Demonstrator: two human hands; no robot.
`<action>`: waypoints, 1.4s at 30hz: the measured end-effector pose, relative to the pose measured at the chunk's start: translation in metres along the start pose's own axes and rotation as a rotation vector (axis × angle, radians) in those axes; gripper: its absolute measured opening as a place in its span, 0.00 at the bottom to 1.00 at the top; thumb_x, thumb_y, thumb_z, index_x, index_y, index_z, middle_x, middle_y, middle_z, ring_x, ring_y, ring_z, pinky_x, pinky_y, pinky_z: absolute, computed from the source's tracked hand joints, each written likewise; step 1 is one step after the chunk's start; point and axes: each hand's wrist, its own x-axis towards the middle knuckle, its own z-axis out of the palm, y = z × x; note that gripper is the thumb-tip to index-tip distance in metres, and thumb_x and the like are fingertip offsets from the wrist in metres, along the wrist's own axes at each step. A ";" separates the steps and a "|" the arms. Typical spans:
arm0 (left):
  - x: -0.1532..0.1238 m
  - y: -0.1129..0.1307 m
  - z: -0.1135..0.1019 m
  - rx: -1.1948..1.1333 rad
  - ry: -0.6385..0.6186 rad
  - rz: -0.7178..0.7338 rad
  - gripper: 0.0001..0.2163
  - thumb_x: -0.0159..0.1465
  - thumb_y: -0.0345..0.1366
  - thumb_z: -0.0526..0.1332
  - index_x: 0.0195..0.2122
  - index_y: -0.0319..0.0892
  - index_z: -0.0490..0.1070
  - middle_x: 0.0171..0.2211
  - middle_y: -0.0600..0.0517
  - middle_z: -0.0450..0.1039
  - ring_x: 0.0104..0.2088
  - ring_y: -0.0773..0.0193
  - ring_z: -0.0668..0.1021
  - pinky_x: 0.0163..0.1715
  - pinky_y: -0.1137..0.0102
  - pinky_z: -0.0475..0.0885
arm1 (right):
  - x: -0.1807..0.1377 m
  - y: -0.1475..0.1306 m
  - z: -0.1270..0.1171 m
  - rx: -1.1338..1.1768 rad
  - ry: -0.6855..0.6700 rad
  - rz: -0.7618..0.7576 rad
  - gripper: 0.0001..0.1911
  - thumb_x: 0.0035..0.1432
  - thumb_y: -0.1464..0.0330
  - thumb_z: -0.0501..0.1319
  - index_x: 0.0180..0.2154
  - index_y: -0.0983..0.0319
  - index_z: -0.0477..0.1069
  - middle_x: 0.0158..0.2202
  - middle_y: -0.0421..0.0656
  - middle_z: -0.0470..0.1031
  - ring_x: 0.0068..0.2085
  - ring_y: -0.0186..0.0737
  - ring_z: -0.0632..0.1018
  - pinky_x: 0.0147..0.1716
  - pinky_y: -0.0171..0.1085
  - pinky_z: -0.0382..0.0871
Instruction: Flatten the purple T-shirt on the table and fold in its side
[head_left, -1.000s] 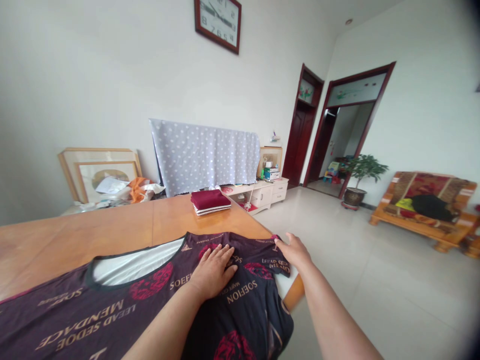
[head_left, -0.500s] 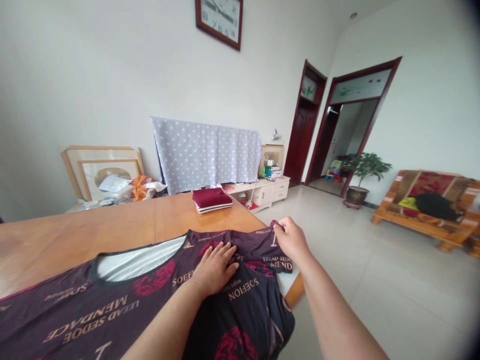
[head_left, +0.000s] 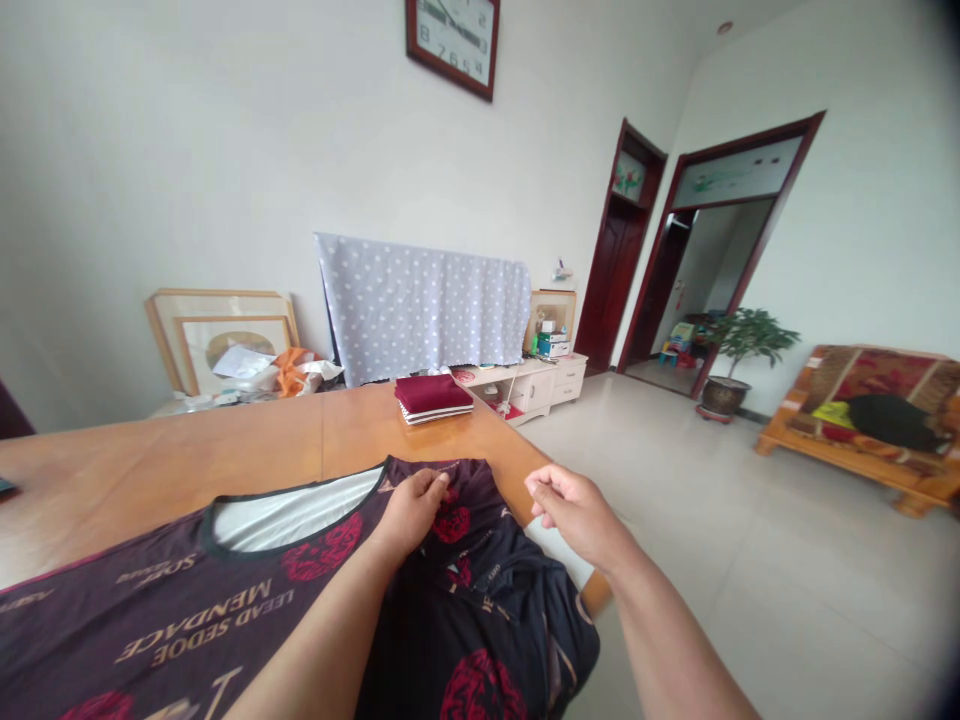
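A dark purple shirt [head_left: 187, 610] with gold lettering and red roses lies spread on a wooden table [head_left: 225, 450], its white-lined neck opening facing away from me. My left hand [head_left: 415, 506] rests on the shirt's right shoulder, fingers curled into the bunched fabric. Just past the table's right edge, my right hand [head_left: 571, 506] hovers with its fingers curled together and nothing visible in them. The sleeve beside it lies rumpled and folded inward over the shirt body.
A folded dark red stack of clothes [head_left: 433, 396] sits at the table's far edge. Behind are a dotted cloth over a screen [head_left: 424, 305], a low white cabinet [head_left: 536, 382], picture frames [head_left: 217, 330], a potted plant [head_left: 739, 360] and a wooden bench [head_left: 862, 420] on the tiled floor.
My right hand pulled the sleeve inward over the shirt and let it go, then drew back off the table. My left hand went from lying flat to curling into the fabric.
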 end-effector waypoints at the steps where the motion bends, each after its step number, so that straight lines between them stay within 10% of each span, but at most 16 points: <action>1: 0.000 0.001 -0.002 0.107 -0.016 0.005 0.22 0.65 0.56 0.54 0.36 0.41 0.75 0.32 0.48 0.79 0.32 0.59 0.78 0.33 0.68 0.68 | -0.003 0.006 -0.001 -0.043 0.008 -0.001 0.14 0.65 0.57 0.56 0.39 0.60 0.73 0.28 0.38 0.74 0.29 0.36 0.75 0.32 0.34 0.67; 7: -0.004 0.011 -0.020 0.529 -0.164 -0.068 0.24 0.60 0.62 0.56 0.26 0.45 0.69 0.24 0.53 0.72 0.25 0.62 0.72 0.26 0.69 0.56 | -0.029 0.031 -0.003 -0.234 -0.063 -0.067 0.08 0.56 0.72 0.55 0.36 0.58 0.71 0.30 0.36 0.72 0.32 0.35 0.73 0.33 0.33 0.64; 12: -0.006 0.014 -0.026 0.460 -0.362 -0.068 0.10 0.54 0.44 0.64 0.25 0.44 0.69 0.22 0.55 0.68 0.26 0.64 0.70 0.24 0.70 0.55 | -0.044 0.040 -0.002 -0.356 -0.135 -0.157 0.13 0.47 0.76 0.57 0.35 0.57 0.73 0.40 0.39 0.73 0.42 0.38 0.74 0.41 0.35 0.64; 24: -0.010 0.031 -0.023 -0.596 -0.108 -0.191 0.14 0.52 0.42 0.69 0.35 0.43 0.68 0.27 0.56 0.72 0.27 0.66 0.73 0.30 0.72 0.67 | -0.046 0.040 -0.013 -0.466 -0.038 -0.189 0.07 0.51 0.75 0.57 0.29 0.58 0.70 0.35 0.38 0.72 0.40 0.38 0.73 0.43 0.36 0.62; 33: -0.004 0.007 -0.022 0.051 0.023 -0.214 0.11 0.56 0.43 0.65 0.33 0.41 0.74 0.26 0.52 0.74 0.28 0.61 0.74 0.28 0.70 0.64 | -0.051 0.032 -0.013 -0.613 -0.016 -0.194 0.11 0.52 0.75 0.58 0.33 0.55 0.75 0.38 0.39 0.75 0.43 0.42 0.73 0.45 0.39 0.61; 42: -0.006 0.010 -0.030 0.113 -0.049 -0.257 0.10 0.58 0.42 0.62 0.37 0.42 0.73 0.27 0.52 0.73 0.27 0.61 0.74 0.24 0.70 0.64 | -0.065 -0.003 0.025 -0.565 -0.241 -0.293 0.10 0.53 0.74 0.61 0.36 0.55 0.74 0.39 0.39 0.74 0.45 0.43 0.71 0.47 0.41 0.60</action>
